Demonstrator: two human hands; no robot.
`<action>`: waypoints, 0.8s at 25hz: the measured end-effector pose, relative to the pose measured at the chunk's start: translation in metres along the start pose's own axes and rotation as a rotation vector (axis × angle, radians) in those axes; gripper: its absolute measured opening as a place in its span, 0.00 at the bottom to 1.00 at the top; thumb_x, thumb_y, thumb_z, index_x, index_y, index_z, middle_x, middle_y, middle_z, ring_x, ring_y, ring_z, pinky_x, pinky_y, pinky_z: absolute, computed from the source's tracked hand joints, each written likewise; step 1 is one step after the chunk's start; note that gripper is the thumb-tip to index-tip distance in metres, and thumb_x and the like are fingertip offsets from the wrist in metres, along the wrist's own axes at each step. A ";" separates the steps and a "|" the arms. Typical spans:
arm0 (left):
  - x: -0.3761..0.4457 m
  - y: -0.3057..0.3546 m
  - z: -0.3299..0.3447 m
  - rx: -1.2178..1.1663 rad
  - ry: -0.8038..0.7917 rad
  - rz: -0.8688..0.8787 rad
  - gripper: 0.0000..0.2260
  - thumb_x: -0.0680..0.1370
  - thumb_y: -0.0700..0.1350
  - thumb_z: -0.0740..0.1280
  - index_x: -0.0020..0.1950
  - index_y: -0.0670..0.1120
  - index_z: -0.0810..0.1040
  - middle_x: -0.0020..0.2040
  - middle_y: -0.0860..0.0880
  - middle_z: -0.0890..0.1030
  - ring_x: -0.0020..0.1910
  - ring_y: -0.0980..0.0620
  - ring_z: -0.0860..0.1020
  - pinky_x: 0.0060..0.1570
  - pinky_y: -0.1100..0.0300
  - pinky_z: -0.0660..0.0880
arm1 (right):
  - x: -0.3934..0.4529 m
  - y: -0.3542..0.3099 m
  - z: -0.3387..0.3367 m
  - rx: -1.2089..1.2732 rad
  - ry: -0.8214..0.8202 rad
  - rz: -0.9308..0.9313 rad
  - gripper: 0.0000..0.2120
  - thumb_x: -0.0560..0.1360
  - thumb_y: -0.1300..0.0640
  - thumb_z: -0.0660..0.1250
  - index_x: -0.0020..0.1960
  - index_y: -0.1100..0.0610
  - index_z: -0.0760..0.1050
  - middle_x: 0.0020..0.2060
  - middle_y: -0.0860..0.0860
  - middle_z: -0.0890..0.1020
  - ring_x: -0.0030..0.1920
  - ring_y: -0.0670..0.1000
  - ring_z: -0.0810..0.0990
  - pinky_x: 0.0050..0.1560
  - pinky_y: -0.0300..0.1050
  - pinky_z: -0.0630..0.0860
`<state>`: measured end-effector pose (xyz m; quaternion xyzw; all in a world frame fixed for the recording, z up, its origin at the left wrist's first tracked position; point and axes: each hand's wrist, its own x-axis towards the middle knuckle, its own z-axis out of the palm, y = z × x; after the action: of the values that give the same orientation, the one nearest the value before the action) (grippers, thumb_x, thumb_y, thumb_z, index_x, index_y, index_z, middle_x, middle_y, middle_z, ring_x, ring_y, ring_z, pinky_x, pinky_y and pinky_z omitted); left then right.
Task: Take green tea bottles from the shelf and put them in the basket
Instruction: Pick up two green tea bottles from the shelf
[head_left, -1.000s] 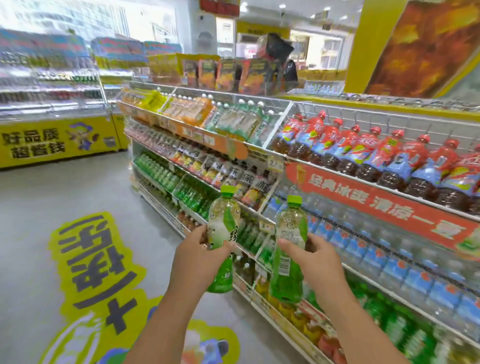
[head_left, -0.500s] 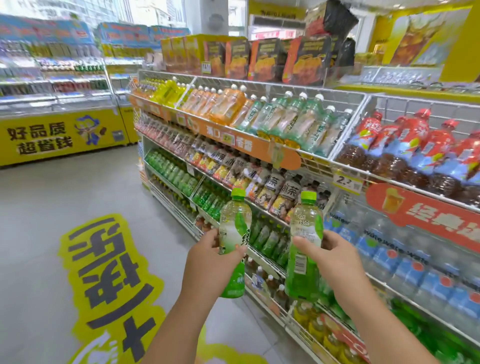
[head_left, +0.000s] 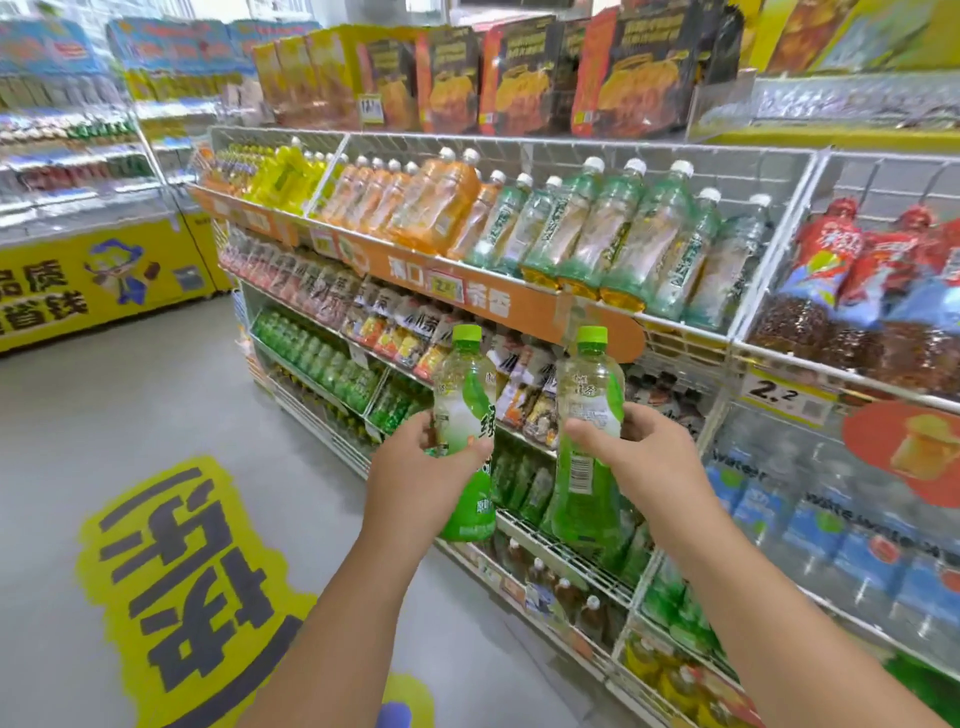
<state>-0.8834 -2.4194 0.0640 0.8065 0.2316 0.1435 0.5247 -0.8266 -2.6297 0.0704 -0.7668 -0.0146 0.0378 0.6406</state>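
Fingers (head_left: 589, 434) of both hands grip green tea bottles (head_left: 587, 441).

I see two clear plastic bottles of green liquid (head_left: 464, 436) (head_left: 587, 441) with lime-green caps and green-and-white labels, an orange shelf-edge strip (head_left: 498, 299) with white characters, and a yellow floor sticker (head_left: 176, 582) with dark grey characters.

The shelf (head_left: 545, 312) runs along the right of the aisle. Before it, two bottles stand upright, side by side and apart: one (head_left: 464, 410) in the left hand (head_left: 415, 478), one (head_left: 589, 415) in the right hand (head_left: 639, 462). Left of the shelf, a floor sticker (head_left: 176, 582) lies flat.
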 end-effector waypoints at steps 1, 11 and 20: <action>0.023 -0.001 0.000 -0.006 -0.031 0.013 0.21 0.69 0.58 0.78 0.57 0.58 0.75 0.50 0.62 0.78 0.51 0.57 0.78 0.53 0.56 0.75 | 0.013 -0.002 0.010 -0.007 0.030 0.006 0.11 0.72 0.43 0.77 0.52 0.43 0.81 0.45 0.41 0.85 0.44 0.44 0.84 0.33 0.39 0.76; 0.222 -0.020 -0.012 -0.002 -0.374 0.176 0.33 0.72 0.57 0.77 0.74 0.50 0.70 0.64 0.54 0.77 0.59 0.55 0.77 0.54 0.61 0.73 | 0.105 -0.001 0.124 0.001 0.328 0.095 0.27 0.66 0.36 0.79 0.61 0.45 0.80 0.54 0.40 0.85 0.54 0.47 0.83 0.54 0.49 0.81; 0.258 -0.065 0.048 -0.037 -0.693 0.110 0.25 0.71 0.52 0.79 0.64 0.53 0.72 0.44 0.63 0.72 0.40 0.66 0.72 0.38 0.68 0.67 | 0.100 0.053 0.148 0.040 0.510 0.235 0.32 0.68 0.44 0.81 0.68 0.49 0.74 0.57 0.36 0.79 0.60 0.43 0.78 0.60 0.41 0.74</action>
<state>-0.6557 -2.2991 -0.0178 0.8088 -0.0068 -0.1066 0.5783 -0.7394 -2.4869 -0.0117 -0.7353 0.2369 -0.0818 0.6297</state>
